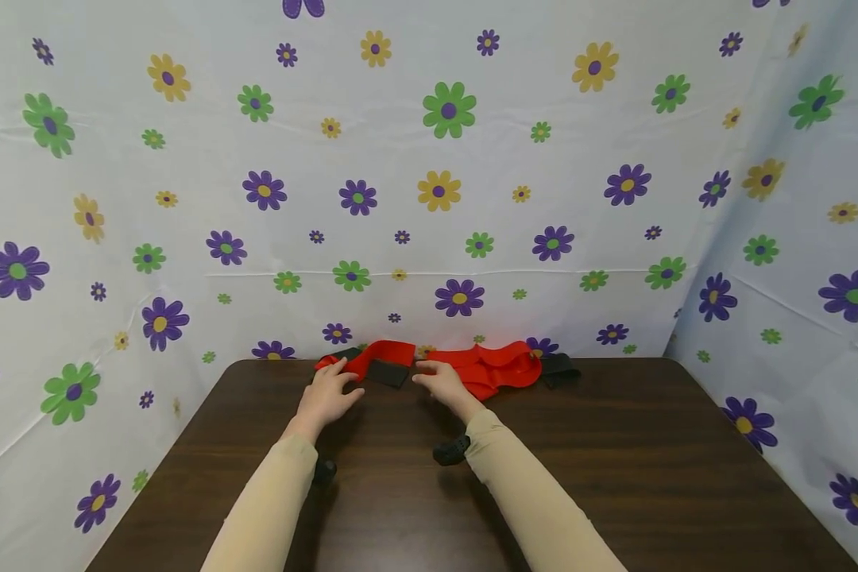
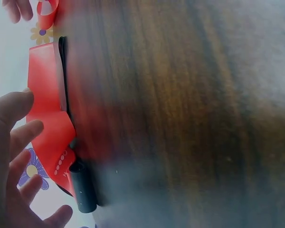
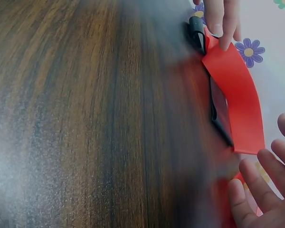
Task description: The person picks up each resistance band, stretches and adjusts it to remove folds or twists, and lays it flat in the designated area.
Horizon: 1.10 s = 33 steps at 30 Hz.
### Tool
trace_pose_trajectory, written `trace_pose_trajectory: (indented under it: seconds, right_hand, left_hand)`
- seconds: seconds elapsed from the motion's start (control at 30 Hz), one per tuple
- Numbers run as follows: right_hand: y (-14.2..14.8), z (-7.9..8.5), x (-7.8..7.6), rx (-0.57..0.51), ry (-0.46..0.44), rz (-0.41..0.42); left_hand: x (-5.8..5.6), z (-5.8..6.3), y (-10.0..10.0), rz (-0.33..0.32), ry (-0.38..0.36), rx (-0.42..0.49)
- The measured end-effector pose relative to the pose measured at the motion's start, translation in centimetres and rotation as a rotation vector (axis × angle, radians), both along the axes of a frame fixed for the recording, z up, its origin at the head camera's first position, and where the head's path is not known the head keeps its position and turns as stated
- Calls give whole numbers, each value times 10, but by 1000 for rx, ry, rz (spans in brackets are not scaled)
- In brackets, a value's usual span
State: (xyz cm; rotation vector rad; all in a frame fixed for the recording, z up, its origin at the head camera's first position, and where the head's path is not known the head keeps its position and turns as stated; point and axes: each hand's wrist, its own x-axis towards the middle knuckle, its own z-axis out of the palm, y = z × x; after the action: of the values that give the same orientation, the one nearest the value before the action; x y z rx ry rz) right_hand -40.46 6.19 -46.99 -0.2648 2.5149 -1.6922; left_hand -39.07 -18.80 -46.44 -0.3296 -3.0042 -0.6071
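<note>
Toward the back edge of the table lies a flat red band [image 1: 386, 353], rubbery in look, with a folded black strip [image 1: 388, 373] under and beside it. My left hand [image 1: 326, 395] reaches to its left end, fingers spread and loosely bent. In the right wrist view, left fingertips [image 3: 224, 42] are right at the red surface. A rolled black piece [image 2: 84, 187] and white print show at that end in the left wrist view. My right hand [image 1: 446, 388], relaxed and holding nothing, hovers between this band and a second, rumpled red band [image 1: 511, 365] on the right.
Another black strip [image 1: 561, 370] sticks out past the right red band. The dark wooden table [image 1: 615, 461] ends at a white flowered sheet [image 1: 400, 159] hanging behind and at the sides. Black wrist devices [image 1: 452, 451] are strapped under both sleeves.
</note>
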Motion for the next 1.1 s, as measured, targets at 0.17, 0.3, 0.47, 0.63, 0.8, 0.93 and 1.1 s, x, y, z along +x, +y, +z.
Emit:
trace_pose_trajectory:
  seconds: [0.17, 0.3, 0.47, 0.63, 0.8, 0.93, 1.1]
  right_hand:
    - [-2, -2, 0, 11, -3, 25]
    - [-8, -5, 2, 0, -1, 44]
    - [-13, -7, 6, -31, -18, 64]
    - [-20, -12, 9, -137, -114, 53]
    - [-30, -16, 14, -316, -263, 19]
    - [-35, -18, 18, -421, -345, 0]
    - [-39, -18, 22, -513, -425, -15]
  left_hand:
    - [-3, 3, 1, 3, -27, -40]
    - [-3, 6, 0, 3, -6, -46]
    - [-6, 8, 3, -43, 39, -31]
    - [-4, 15, 12, -101, 38, 90]
    - [4, 24, 20, -111, -37, 273]
    - [9, 27, 22, -92, -88, 382]
    - [13, 27, 23, -73, -167, 515]
